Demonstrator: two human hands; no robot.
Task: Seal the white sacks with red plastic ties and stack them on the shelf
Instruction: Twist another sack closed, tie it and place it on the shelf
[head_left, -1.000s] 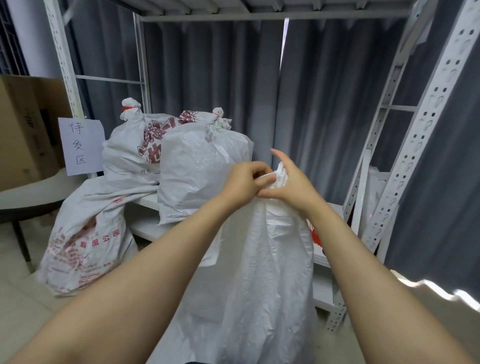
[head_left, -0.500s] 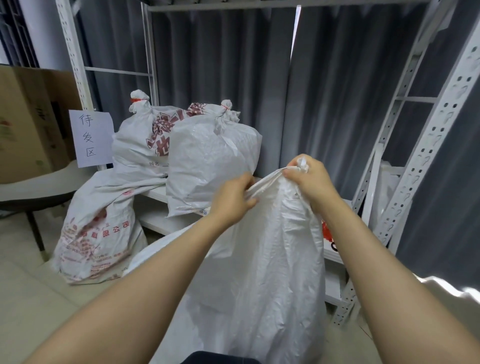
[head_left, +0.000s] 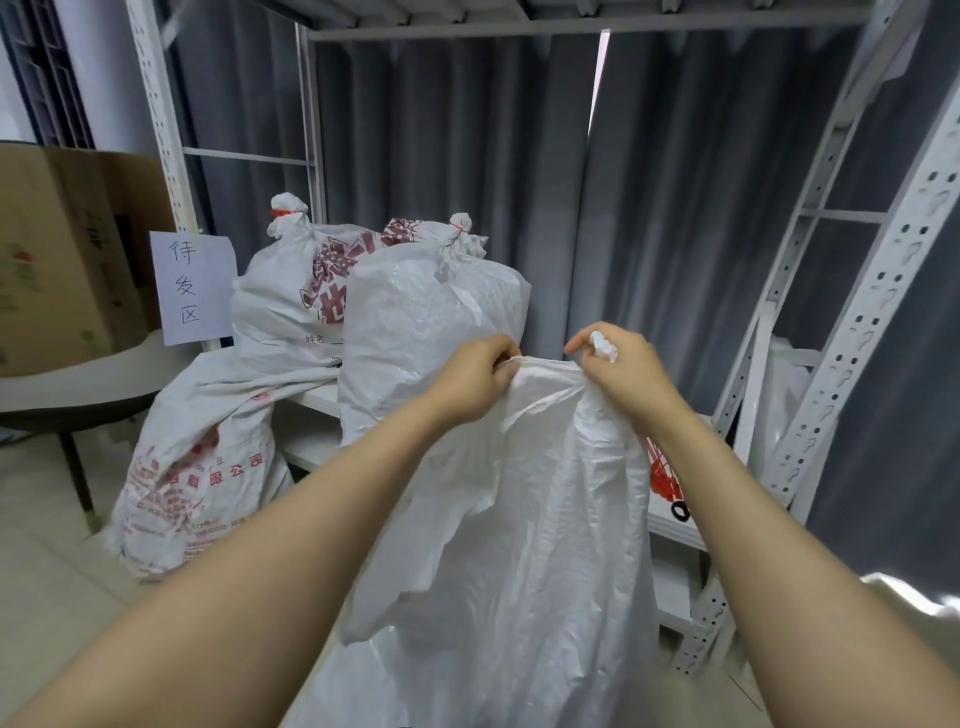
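Head view shows us both hands raised in front of the shelf (head_left: 332, 402), each gripping the top edge of a white sack (head_left: 524, 519) that hangs down between our forearms toward the floor. Our left hand (head_left: 470, 382) is curled nearly closed, fingers pinching the sack's mouth at its left side. Our right hand (head_left: 621, 371) is closed around the mouth's right side, with a small bunch of white fabric poking up above the thumb and forefinger. The stretch of sack edge between the two hands is pulled fairly taut, and we see no tie on this sack. Behind it, two tied sacks sit on the shelf: a rear sack (head_left: 283, 296) with large red printing that we cannot read, closed with a red tie (head_left: 284, 212) at its neck, and a front sack (head_left: 426, 332) whose knotted top also carries a red tie (head_left: 457, 225). Small dark characters near the rear sack's bottom edge are too small to read with confidence. A fourth sack (head_left: 197, 467) slumps on the floor against the shelf, printed in red with characters ending in 限公司. A paper sign (head_left: 195, 286) fixed to the shelf's post reads 待发区 in handwriting. A cardboard box (head_left: 57, 249) rests on a chair at the left; its markings are blurred.
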